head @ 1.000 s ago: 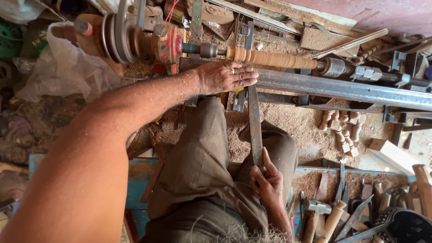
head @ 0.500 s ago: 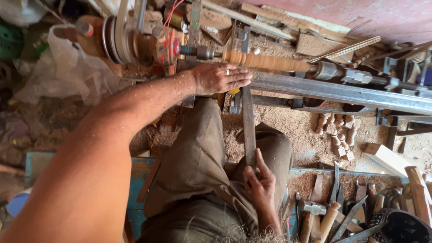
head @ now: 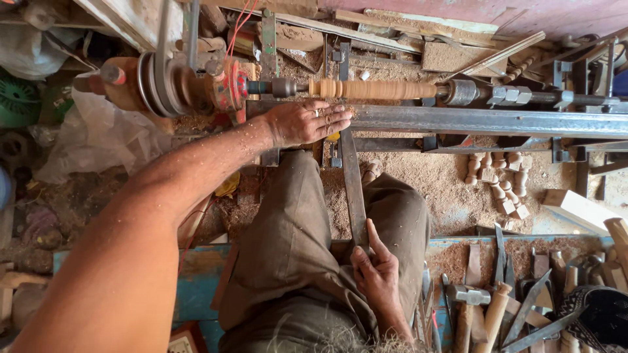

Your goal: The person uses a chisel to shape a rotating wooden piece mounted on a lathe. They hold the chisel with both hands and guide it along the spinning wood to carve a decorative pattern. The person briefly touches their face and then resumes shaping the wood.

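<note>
A turned wooden spindle is mounted in a lathe, between a pulley head at the left and a metal tailstock at the right. My left hand lies flat on the steel tool rest bar, pressing down the far end of a long flat chisel just under the spindle. My right hand grips the near end of that chisel over my right thigh. I sit with both knees apart in brown trousers.
Several small turned wooden pieces lie in sawdust under the lathe. A blue tray at the lower right holds a hammer, chisels and other tools. Plastic bags and clutter sit at the left. Wood offcuts lie behind the lathe.
My view has shifted slightly, so the lathe sits a bit lower in the frame. Both hands keep their hold on the chisel; its tip stays at the spindle's left end.
</note>
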`<state>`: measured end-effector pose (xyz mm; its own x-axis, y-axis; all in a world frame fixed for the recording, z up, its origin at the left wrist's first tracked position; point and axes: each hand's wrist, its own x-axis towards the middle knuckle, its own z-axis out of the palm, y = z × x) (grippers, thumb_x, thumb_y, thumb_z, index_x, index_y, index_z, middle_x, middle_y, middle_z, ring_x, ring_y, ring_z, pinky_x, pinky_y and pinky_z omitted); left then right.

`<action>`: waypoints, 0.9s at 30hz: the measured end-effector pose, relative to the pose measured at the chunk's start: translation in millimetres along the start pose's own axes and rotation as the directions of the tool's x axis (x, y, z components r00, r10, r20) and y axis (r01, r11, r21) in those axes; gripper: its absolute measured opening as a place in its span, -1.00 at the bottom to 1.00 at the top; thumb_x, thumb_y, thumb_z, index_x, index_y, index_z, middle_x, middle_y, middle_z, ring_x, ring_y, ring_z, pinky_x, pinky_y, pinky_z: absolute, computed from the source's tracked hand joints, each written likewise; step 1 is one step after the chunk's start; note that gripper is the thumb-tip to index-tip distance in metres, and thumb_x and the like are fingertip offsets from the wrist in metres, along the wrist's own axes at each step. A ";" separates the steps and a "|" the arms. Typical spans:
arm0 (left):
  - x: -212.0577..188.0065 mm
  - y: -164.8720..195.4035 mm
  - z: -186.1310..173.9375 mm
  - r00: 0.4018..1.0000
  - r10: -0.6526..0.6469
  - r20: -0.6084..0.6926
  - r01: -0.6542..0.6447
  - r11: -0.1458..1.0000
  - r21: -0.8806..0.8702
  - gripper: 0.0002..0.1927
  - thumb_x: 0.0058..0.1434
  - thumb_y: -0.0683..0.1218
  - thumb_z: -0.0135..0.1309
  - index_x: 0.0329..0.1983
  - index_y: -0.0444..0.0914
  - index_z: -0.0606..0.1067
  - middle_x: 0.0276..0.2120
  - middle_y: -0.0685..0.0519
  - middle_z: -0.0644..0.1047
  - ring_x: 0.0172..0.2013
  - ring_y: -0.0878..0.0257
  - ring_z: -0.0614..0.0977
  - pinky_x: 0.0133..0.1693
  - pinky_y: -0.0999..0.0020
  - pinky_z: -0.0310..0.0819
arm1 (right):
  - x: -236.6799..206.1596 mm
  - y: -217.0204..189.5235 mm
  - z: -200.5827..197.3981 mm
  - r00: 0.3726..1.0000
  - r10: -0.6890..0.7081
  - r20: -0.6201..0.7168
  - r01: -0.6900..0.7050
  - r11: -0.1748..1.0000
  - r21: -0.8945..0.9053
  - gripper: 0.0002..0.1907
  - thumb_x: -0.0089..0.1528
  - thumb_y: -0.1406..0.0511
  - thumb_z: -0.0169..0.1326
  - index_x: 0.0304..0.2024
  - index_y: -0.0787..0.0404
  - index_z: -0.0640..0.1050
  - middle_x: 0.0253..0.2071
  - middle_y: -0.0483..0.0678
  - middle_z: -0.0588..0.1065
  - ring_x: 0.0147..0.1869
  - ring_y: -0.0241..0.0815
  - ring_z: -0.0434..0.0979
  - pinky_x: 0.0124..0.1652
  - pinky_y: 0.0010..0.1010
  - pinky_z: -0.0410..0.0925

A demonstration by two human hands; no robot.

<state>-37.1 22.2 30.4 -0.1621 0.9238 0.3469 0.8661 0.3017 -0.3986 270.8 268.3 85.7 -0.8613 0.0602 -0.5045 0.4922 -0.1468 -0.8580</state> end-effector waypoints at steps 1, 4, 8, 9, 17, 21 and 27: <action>0.0 0.0 -0.5 1.000 0.001 0.009 -0.001 1.000 0.006 -0.50 0.39 -0.18 0.00 0.41 -0.15 0.35 0.37 0.17 0.43 0.33 0.37 0.44 0.45 0.31 0.04 | 1.3 3.0 0.9 1.000 -0.012 0.011 0.012 1.000 0.023 -0.28 0.29 0.42 0.07 0.50 0.13 0.21 -0.61 -0.24 0.33 -0.64 -0.50 0.15 -0.66 -0.61 0.07; -0.1 0.9 1.0 0.999 -0.031 0.032 0.033 0.997 -0.066 -0.50 0.40 -0.17 -0.01 0.42 -0.17 0.36 0.37 0.14 0.43 0.34 0.33 0.45 0.46 0.32 0.02 | 4.4 10.4 3.9 1.000 -0.019 0.005 0.018 0.996 0.091 -0.28 0.32 0.44 0.07 0.52 0.19 0.21 -0.56 -0.26 0.32 -0.57 -0.53 0.15 -0.60 -0.64 0.07; -0.4 0.7 5.5 0.998 -0.023 0.060 0.025 1.000 -0.019 -0.47 0.38 -0.20 0.01 0.42 -0.13 0.34 0.37 0.17 0.42 0.33 0.37 0.44 0.46 0.32 -0.01 | 6.8 14.1 9.6 1.000 0.009 -0.014 -0.008 1.000 0.012 -0.27 0.30 0.44 0.05 0.50 0.15 0.17 -0.62 -0.23 0.35 -0.65 -0.49 0.17 -0.66 -0.60 0.10; -0.7 0.4 6.1 0.998 -0.016 0.064 0.017 1.000 -0.013 -0.46 0.37 -0.22 0.01 0.42 -0.13 0.34 0.37 0.17 0.42 0.33 0.37 0.45 0.47 0.30 -0.01 | 7.0 14.5 12.7 1.000 -0.001 -0.012 0.002 1.000 0.017 -0.27 0.30 0.44 0.05 0.50 0.16 0.17 -0.62 -0.23 0.35 -0.65 -0.50 0.17 -0.67 -0.60 0.10; -1.2 3.0 9.8 0.996 -0.044 0.078 0.049 0.996 -0.072 -0.42 0.34 -0.25 0.02 0.44 -0.12 0.33 0.40 0.19 0.39 0.36 0.35 0.41 0.48 0.32 -0.03 | 3.2 13.3 36.0 1.000 -0.003 -0.017 0.006 0.987 0.159 -0.27 0.30 0.45 0.03 0.51 0.15 0.15 -0.64 -0.23 0.36 -0.69 -0.50 0.16 -0.71 -0.60 0.08; -2.9 3.1 10.2 0.996 -0.042 0.080 0.050 0.994 -0.099 -0.42 0.36 -0.26 0.01 0.45 -0.13 0.32 0.41 0.17 0.38 0.37 0.33 0.39 0.47 0.31 0.07 | 3.8 11.2 39.3 0.999 -0.019 -0.048 0.025 0.994 0.108 -0.28 0.30 0.46 0.02 0.51 0.16 0.17 -0.63 -0.24 0.36 -0.68 -0.50 0.17 -0.70 -0.59 0.08; 3.7 2.1 1.1 0.997 0.016 0.075 -0.007 0.993 -0.114 -0.37 0.37 -0.27 -0.10 0.52 -0.16 0.20 0.47 0.13 0.29 0.43 0.32 0.32 0.46 0.30 0.03 | -11.1 7.1 30.9 0.989 -0.110 -0.103 0.098 0.988 -0.115 -0.29 0.28 0.46 0.09 0.48 0.18 0.24 -0.61 -0.28 0.36 -0.63 -0.52 0.20 -0.66 -0.58 0.09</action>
<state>-36.3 26.5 30.0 -0.1834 0.9434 0.2763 0.9154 0.2664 -0.3017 279.9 236.1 88.2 -0.8928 0.1773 -0.4141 0.4164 -0.0254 -0.9088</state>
